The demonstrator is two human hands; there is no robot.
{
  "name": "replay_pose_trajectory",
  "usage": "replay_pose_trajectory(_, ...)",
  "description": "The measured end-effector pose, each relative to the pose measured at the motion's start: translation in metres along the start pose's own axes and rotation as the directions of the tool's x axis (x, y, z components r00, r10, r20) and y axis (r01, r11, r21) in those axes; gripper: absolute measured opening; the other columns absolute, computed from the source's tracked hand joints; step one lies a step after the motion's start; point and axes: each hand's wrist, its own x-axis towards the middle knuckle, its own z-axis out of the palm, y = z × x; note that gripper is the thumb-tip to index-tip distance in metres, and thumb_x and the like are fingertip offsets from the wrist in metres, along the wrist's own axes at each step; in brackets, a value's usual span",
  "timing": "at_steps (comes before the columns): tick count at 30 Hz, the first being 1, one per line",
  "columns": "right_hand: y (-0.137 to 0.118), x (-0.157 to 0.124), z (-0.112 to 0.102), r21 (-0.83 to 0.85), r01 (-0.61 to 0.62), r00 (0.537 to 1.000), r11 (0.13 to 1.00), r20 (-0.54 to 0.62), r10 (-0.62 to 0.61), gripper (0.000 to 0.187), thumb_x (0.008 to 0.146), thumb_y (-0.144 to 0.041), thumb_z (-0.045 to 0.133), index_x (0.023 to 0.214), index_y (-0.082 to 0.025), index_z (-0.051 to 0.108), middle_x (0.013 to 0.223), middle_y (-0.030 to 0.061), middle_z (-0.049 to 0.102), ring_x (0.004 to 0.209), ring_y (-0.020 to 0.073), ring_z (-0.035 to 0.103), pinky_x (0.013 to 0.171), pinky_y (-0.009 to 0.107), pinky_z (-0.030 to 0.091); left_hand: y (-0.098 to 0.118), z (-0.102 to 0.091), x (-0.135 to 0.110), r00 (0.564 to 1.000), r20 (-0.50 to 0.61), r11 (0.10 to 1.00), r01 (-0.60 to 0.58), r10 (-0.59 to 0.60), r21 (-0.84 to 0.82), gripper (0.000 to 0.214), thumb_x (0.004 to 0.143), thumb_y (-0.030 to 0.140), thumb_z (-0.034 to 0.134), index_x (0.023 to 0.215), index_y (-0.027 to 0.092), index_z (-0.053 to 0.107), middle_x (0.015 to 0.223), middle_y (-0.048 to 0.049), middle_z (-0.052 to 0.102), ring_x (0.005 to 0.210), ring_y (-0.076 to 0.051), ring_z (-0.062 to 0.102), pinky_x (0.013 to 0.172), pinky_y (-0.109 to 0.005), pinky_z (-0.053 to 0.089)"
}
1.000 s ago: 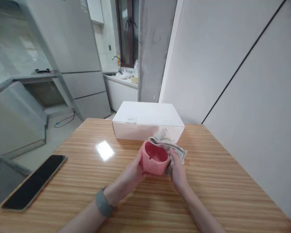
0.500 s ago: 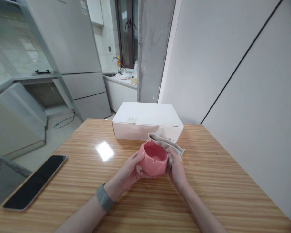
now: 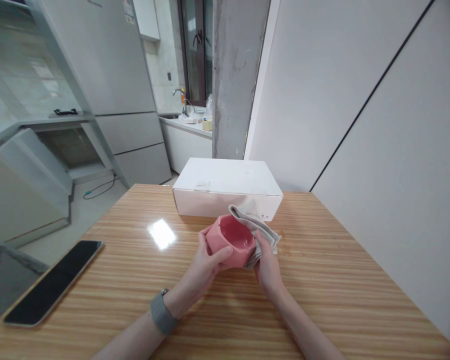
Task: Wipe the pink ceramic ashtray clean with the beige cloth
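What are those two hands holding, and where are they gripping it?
The left hand grips the pink bowl by its outer side wall; the right hand presses a grey cloth against its opposite side.

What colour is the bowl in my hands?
Pink; the bowl shows best in the head view.

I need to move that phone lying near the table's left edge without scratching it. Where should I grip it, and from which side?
Grip the phone by its two long edges, coming from above, probably with the left hand once it lets go of the pink bowl. It lies flat, screen up, on the table, so only the thin sides offer a hold; the near corner sits close to the edge.
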Motion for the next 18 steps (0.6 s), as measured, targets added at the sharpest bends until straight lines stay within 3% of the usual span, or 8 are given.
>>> replay_pose_trajectory(4,-0.011,0.006,-0.002,0.061,-0.127,0.989,0.990,-0.067,0.131,0.029,0.077,-0.045,0.066,0.095,-0.025,0.075,0.099,-0.0002,0.078,0.104,0.0259,0.068,0.095,0.039,0.051,0.001,-0.002,0.002,0.992,0.095,0.988,0.098,-0.088,-0.117,0.046,0.084,0.028,0.066,0.122,0.027,0.040,0.141,-0.0096,0.048,0.122,-0.029,0.054,0.087,-0.047,0.056)
replay_pose_trajectory(7,-0.018,0.008,-0.001,0.093,-0.232,0.967,0.968,-0.082,0.240,0.030,0.078,-0.044,0.063,0.094,-0.022,0.075,0.094,0.0022,0.079,0.092,0.0254,0.072,0.082,0.037,0.056,-0.001,-0.009,0.003,0.993,0.088,0.993,0.084,-0.077,-0.082,0.041,0.084,0.027,0.067,0.118,0.027,0.044,0.139,-0.0083,0.048,0.114,-0.027,0.059,0.086,-0.049,0.056)
replay_pose_trajectory(10,-0.023,0.006,0.001,0.133,-0.309,0.947,0.942,-0.043,0.317,0.031,0.079,-0.042,0.061,0.095,-0.020,0.074,0.095,0.0039,0.080,0.088,0.0247,0.073,0.078,0.035,0.056,-0.002,-0.015,0.005,0.998,0.053,0.999,0.048,-0.047,-0.014,0.047,0.080,0.026,0.072,0.119,0.026,0.046,0.138,-0.0093,0.047,0.110,-0.026,0.060,0.082,-0.046,0.058)
replay_pose_trajectory(13,-0.026,0.005,0.003,0.132,-0.386,0.921,0.913,0.004,0.389,0.033,0.080,-0.044,0.058,0.093,-0.019,0.075,0.092,0.0060,0.080,0.085,0.0263,0.074,0.079,0.037,0.056,0.001,-0.020,0.007,0.993,0.098,0.997,0.067,-0.071,0.044,0.061,0.074,0.026,0.077,0.127,0.026,0.047,0.137,-0.0112,0.049,0.111,-0.028,0.058,0.076,-0.036,0.058)
replay_pose_trajectory(16,-0.028,0.003,0.003,0.119,-0.422,0.906,0.899,0.027,0.422,0.035,0.081,-0.046,0.055,0.088,-0.019,0.076,0.088,0.0064,0.080,0.088,0.0288,0.074,0.082,0.040,0.056,0.003,-0.023,0.010,0.987,0.136,0.989,0.065,-0.084,0.135,0.073,0.064,0.027,0.084,0.128,0.021,0.052,0.125,-0.0129,0.060,0.106,-0.027,0.060,0.074,-0.031,0.055)
replay_pose_trajectory(18,-0.029,0.002,0.005,0.127,-0.421,0.907,0.898,0.038,0.420,0.035,0.081,-0.047,0.055,0.086,-0.019,0.077,0.086,0.0064,0.080,0.093,0.0307,0.073,0.086,0.043,0.055,0.003,-0.023,0.011,0.994,0.098,0.983,0.027,-0.045,0.180,0.074,0.058,0.028,0.087,0.124,0.017,0.056,0.115,-0.0127,0.065,0.099,-0.025,0.061,0.074,-0.028,0.053)
